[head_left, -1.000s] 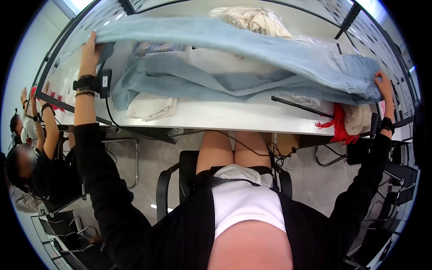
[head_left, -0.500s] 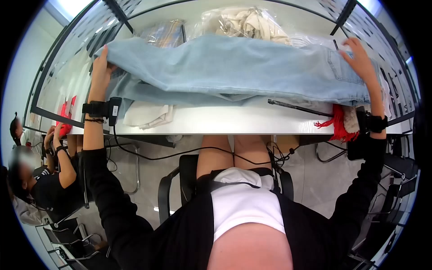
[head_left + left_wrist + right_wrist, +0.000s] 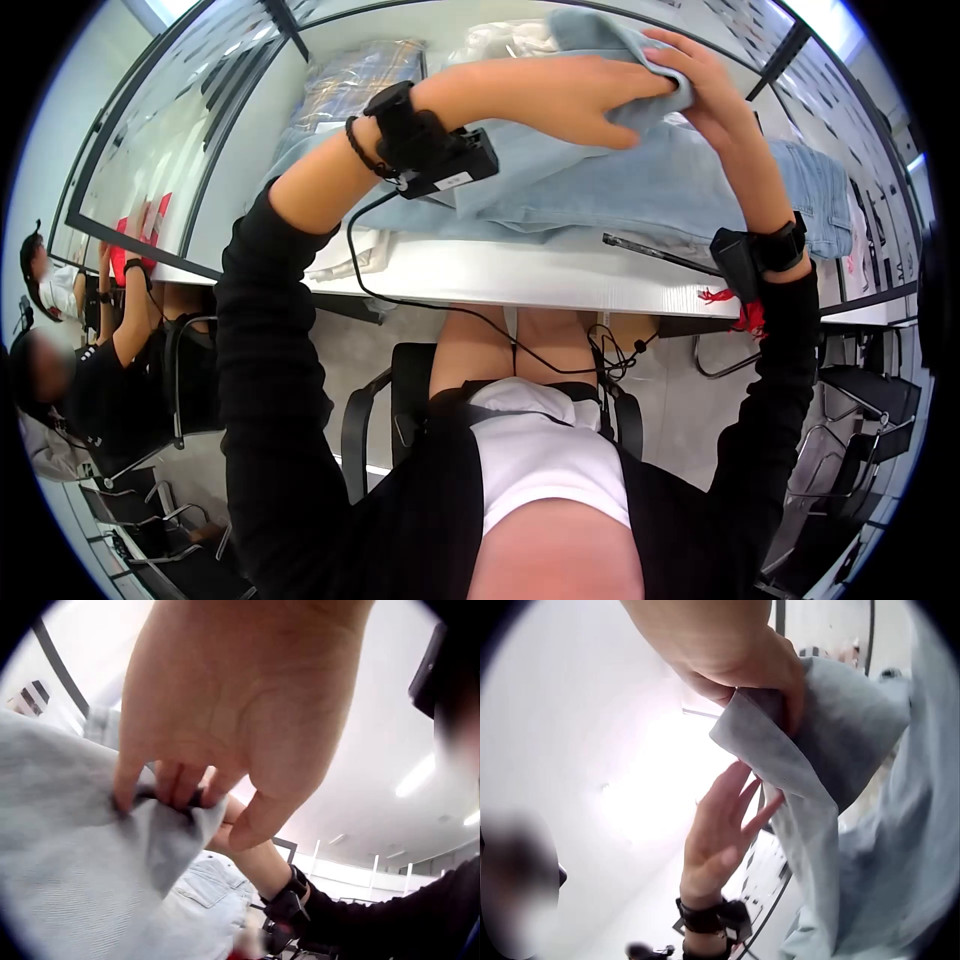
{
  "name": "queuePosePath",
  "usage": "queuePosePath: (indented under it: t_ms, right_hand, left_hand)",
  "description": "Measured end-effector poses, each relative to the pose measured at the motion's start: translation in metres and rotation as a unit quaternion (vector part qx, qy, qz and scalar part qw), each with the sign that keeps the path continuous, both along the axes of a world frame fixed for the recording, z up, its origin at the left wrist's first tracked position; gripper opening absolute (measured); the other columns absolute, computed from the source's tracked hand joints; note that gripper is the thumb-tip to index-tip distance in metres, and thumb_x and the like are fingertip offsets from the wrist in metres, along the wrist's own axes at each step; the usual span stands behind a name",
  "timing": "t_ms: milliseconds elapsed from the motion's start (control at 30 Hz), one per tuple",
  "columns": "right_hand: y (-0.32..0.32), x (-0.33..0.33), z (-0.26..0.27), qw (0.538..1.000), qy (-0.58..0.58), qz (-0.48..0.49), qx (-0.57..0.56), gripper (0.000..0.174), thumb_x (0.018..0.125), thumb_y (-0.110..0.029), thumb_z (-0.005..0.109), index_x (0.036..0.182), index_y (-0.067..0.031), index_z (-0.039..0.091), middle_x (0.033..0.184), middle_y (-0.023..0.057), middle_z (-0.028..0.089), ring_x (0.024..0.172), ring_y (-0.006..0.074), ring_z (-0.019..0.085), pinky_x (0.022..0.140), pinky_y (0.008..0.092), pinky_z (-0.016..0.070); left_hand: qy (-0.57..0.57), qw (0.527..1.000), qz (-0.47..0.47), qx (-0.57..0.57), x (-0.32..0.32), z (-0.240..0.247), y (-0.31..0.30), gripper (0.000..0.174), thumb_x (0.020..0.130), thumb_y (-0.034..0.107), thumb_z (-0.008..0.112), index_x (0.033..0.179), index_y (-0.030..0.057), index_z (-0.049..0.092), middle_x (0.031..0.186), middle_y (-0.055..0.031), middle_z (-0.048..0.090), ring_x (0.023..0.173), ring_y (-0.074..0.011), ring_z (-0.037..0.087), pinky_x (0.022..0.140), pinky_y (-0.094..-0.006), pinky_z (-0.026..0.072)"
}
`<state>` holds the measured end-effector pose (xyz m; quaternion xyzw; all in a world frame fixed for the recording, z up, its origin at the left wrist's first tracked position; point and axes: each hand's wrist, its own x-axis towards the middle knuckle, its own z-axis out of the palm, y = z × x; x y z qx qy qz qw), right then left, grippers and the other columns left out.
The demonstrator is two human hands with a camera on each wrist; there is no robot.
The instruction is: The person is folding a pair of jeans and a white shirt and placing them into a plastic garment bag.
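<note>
Light blue jeans [image 3: 600, 195] lie lengthwise along the white table, waist end at the right. One leg is folded back, its hem end [image 3: 787, 769] raised between my hands near the back of the table. My right hand [image 3: 712, 95] grips the hem, with part of the hand inside the leg opening in the right wrist view. From the left, my left hand [image 3: 590, 95] reaches across and touches the raised cloth. Its fingers are fairly straight in the right wrist view, and its thumb stands apart from the denim. A back pocket [image 3: 206, 889] shows in the left wrist view.
A plaid item in clear plastic [image 3: 365, 80] and white bagged cloth [image 3: 500, 40] lie at the back. A dark rod [image 3: 660, 255] and red fringe [image 3: 748, 316] are at the front right. A cable [image 3: 430, 305] trails from my left wrist. Another person [image 3: 90, 390] sits at left.
My left hand has carried the leg end from the far left across to the right. The right hand, off the cloth half a second ago, has moved inward and now grips the hem.
</note>
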<state>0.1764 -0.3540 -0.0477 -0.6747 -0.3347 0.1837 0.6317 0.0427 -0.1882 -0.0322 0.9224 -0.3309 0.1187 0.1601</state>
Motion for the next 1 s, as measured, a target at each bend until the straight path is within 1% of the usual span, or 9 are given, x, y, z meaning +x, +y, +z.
queuePosePath:
  t_ms: [67,167,233,333,400,433,567,867,1000]
  right_hand:
    - [-0.027,0.043,-0.005,1.000,-0.016,-0.004,0.006,0.049,0.077,-0.023,0.066,0.120,-0.0066,0.050,0.109,0.0098,0.056,0.099,0.0135,0.053,0.081,0.0289,0.0452]
    - [-0.109,0.111,0.037,0.951,-0.248,-0.184,0.014,0.039,0.076,-0.017,0.067,0.113,-0.0091,0.057,0.108,0.0048,0.058,0.098,0.0146,0.055,0.084,0.0273,0.0442]
    - [-0.184,0.170,0.088,0.846,-0.467,-0.251,-0.049,0.033,0.078,-0.019,0.065,0.110,-0.0102,0.060,0.109,0.0034,0.058,0.099,0.0160,0.055,0.089,0.0281,0.0419]
    - [-0.318,0.261,0.182,0.614,-0.712,-0.265,-0.213,0.035,0.080,-0.020,0.062,0.113,-0.0087,0.057,0.122,0.0093,0.051,0.112,0.0208,0.048,0.095,0.0320,0.0368]
    - [-0.222,0.075,0.171,0.600,-0.594,-0.475,-0.247,0.030,0.069,-0.001,0.050,0.096,0.0019,0.063,0.115,0.0256,0.052,0.090,0.0384,0.056,0.083,0.0373,0.0444]
    - [-0.226,0.066,0.171,0.499,-0.682,-0.456,-0.280,0.025,0.072,-0.002,0.048,0.092,0.0024,0.063,0.105,0.0236,0.055,0.086,0.0358,0.055,0.078,0.0369,0.0452]
    - [-0.246,0.045,0.165,0.339,-0.734,-0.467,-0.360,0.019,0.079,-0.005,0.046,0.087,0.0002,0.063,0.096,0.0213,0.055,0.089,0.0339,0.054,0.077,0.0392,0.0443]
    - [-0.271,0.072,0.228,0.418,-0.645,-0.541,-0.341,0.043,0.067,-0.011,0.061,0.108,-0.0019,0.051,0.105,0.0296,0.046,0.097,0.0434,0.047,0.084,0.0473,0.0392]
    - [-0.298,0.081,0.276,0.297,-0.735,-0.471,-0.387,0.054,0.064,-0.011,0.061,0.114,-0.0024,0.045,0.099,0.0285,0.046,0.088,0.0441,0.049,0.078,0.0482,0.0408]
  left_hand:
    - [-0.089,0.988,-0.111,-0.059,0.011,-0.018,0.018,0.030,0.085,0.020,0.052,0.110,0.0038,0.051,0.109,-0.0098,0.055,0.099,-0.0249,0.052,0.088,-0.0342,0.0408]
    - [0.062,0.997,-0.007,-0.051,-0.016,-0.025,0.069,0.030,0.085,0.017,0.052,0.112,0.0064,0.052,0.112,-0.0063,0.055,0.105,-0.0207,0.051,0.092,-0.0325,0.0390]
    - [0.166,0.973,0.158,-0.038,-0.039,-0.045,0.105,0.030,0.082,0.022,0.058,0.108,0.0072,0.055,0.106,-0.0043,0.057,0.096,-0.0173,0.053,0.084,-0.0303,0.0413]
    - [0.210,0.964,0.155,-0.048,-0.062,-0.089,0.144,0.038,0.077,0.031,0.064,0.106,0.0066,0.056,0.102,-0.0097,0.057,0.095,-0.0221,0.054,0.083,-0.0321,0.0420]
    - [0.201,0.971,0.129,-0.020,-0.072,-0.102,0.137,0.045,0.074,0.033,0.067,0.108,0.0062,0.053,0.108,-0.0109,0.054,0.099,-0.0249,0.052,0.085,-0.0327,0.0407]
    - [0.148,0.982,0.110,0.031,-0.074,-0.109,0.133,0.045,0.073,0.032,0.067,0.107,0.0064,0.053,0.107,-0.0110,0.053,0.097,-0.0262,0.052,0.083,-0.0332,0.0410]
    - [0.148,0.978,0.120,0.090,-0.066,-0.115,0.119,0.035,0.074,0.028,0.065,0.100,0.0062,0.055,0.096,-0.0111,0.054,0.086,-0.0288,0.052,0.075,-0.0352,0.0417]
    - [0.077,0.939,0.309,-0.128,-0.005,-0.126,0.171,0.019,0.080,0.023,0.060,0.083,0.0038,0.058,0.075,-0.0114,0.059,0.068,-0.0256,0.053,0.067,-0.0330,0.0417]
    - [0.155,0.913,0.359,-0.120,0.026,-0.142,0.204,0.026,0.076,0.026,0.063,0.089,0.0039,0.060,0.078,-0.0135,0.061,0.073,-0.0277,0.056,0.069,-0.0341,0.0434]
